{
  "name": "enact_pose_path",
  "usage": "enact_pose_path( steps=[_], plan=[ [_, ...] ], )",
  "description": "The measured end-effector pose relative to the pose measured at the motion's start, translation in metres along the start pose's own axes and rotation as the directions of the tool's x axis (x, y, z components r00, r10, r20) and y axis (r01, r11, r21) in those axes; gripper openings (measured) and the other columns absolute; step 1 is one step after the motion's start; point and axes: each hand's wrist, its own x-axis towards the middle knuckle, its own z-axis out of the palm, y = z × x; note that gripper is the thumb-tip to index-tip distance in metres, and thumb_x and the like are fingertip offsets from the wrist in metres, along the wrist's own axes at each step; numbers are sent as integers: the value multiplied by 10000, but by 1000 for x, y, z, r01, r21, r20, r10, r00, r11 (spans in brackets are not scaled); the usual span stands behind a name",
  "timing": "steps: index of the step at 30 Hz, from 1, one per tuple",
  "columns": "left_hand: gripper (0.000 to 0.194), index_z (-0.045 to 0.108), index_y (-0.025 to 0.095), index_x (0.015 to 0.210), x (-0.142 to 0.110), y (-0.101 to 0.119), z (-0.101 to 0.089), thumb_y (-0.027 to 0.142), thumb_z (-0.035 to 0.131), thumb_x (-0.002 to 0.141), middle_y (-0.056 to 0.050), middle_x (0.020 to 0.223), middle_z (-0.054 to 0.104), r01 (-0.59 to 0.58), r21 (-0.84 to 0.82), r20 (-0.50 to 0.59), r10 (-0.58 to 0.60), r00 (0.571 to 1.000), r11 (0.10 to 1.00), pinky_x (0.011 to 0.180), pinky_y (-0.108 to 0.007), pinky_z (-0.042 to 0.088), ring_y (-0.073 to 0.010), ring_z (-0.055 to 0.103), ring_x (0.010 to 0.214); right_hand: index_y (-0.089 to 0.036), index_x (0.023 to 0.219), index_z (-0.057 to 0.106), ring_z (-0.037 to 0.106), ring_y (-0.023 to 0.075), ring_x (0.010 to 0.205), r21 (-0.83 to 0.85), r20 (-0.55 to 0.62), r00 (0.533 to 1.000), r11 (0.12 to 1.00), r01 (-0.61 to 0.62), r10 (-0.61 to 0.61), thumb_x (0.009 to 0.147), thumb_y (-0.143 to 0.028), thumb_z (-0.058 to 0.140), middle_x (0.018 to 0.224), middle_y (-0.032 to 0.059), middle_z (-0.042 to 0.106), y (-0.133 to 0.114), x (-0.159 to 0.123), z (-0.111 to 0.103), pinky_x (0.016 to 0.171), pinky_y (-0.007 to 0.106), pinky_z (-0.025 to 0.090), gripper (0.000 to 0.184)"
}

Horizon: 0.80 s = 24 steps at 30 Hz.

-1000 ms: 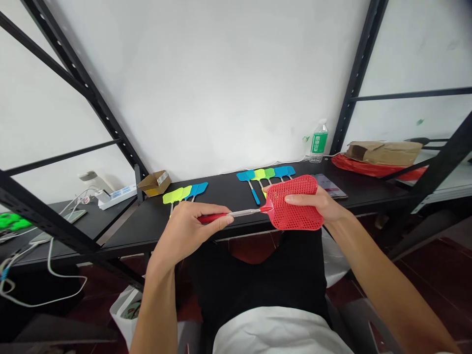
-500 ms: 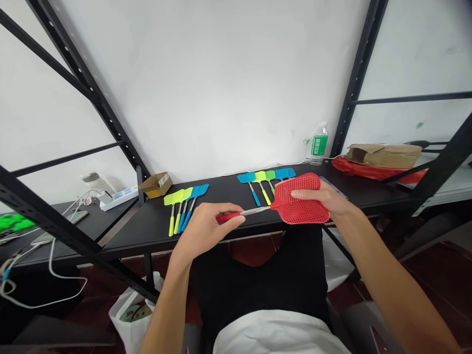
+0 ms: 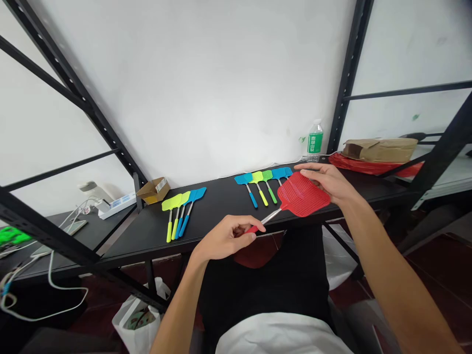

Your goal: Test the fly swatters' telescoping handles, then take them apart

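Note:
A red fly swatter (image 3: 303, 196) with a silver shaft is held aslant over the shelf's front edge. My left hand (image 3: 230, 237) is closed round its red handle. My right hand (image 3: 330, 183) is at the upper right edge of the mesh head, fingers stretched out and apart, touching or just beside it. Behind the red head lies a row of blue, yellow and green swatters (image 3: 267, 176), its right end partly covered. To the left, yellow swatters (image 3: 171, 202) and blue swatters (image 3: 195, 195) overlap in a second row.
On the black shelf (image 3: 140, 236), a small cardboard box (image 3: 153, 191) stands left and a water bottle (image 3: 314, 141) at the back. Farther right, a brown package (image 3: 379, 149) rests on red plastic. Black metal posts (image 3: 346, 73) frame both sides. A power strip (image 3: 118, 205) lies left.
My left hand has moved right and down with the handle, tilting the swatter. My right hand has loosened from the mesh and shifted to its upper edge, fingers now stretched out.

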Motion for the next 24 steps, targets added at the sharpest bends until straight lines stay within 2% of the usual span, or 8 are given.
enact_pose_path(
  steps=[3,5,8,11,13,16,19,24],
  plan=[
    [289,695,186,1087,7,-12,1,379,573,910,36,645,488,22,-29,-131,-25,991,999,558,-233,346,-99,423,564,-204,1066,770,635,133,519,-29,-93,995,999,35,-38,786,-363,819,911,92,782,0,3,-13,408,238,438,325],
    [306,662,179,1123,15,-27,1,371,545,916,41,618,498,49,-12,-250,-50,967,999,577,-237,368,-113,465,568,-207,1084,765,661,137,547,-69,-139,990,997,28,-38,807,-377,804,990,117,782,0,4,-26,417,234,447,327],
    [282,646,197,1109,37,-56,0,332,500,910,55,559,487,205,95,-461,-140,877,974,576,-247,379,-131,474,532,-250,1071,775,681,161,583,-98,-195,979,995,35,-54,820,-417,788,1014,104,782,-1,5,-48,442,258,478,302],
    [254,668,253,1068,69,-80,0,274,490,888,20,614,607,448,209,-602,-246,759,869,649,-275,421,-183,598,650,-281,1049,784,684,181,592,-116,-226,970,991,68,-93,824,-451,773,985,85,782,-1,5,-64,420,270,467,282],
    [261,672,284,1067,91,-90,-1,259,482,891,-17,747,704,563,250,-651,-294,700,788,715,-308,450,-230,666,813,-280,1046,785,684,177,594,-117,-235,967,991,69,-95,826,-455,771,977,84,781,-2,4,-69,414,261,465,281],
    [270,667,303,1096,119,-99,-1,279,479,903,-70,995,752,658,299,-685,-325,652,691,800,-366,478,-290,678,1011,-270,1049,785,680,157,596,-103,-238,968,993,56,-79,844,-441,759,980,86,780,-4,3,-69,431,242,481,268],
    [254,672,294,1082,136,-106,-2,298,500,895,-108,1098,738,694,319,-686,-348,639,645,838,-414,485,-333,671,1063,-260,1048,786,672,139,587,-89,-226,972,995,43,-62,866,-405,742,971,87,781,-6,3,-64,454,228,496,237],
    [254,678,285,1063,150,-118,-4,294,503,879,-126,1098,732,724,342,-679,-375,631,598,852,-441,492,-353,672,1071,-232,1046,783,662,129,553,-98,-222,975,995,10,-32,879,-358,726,943,93,784,-7,5,-54,440,216,489,216]
  ],
)
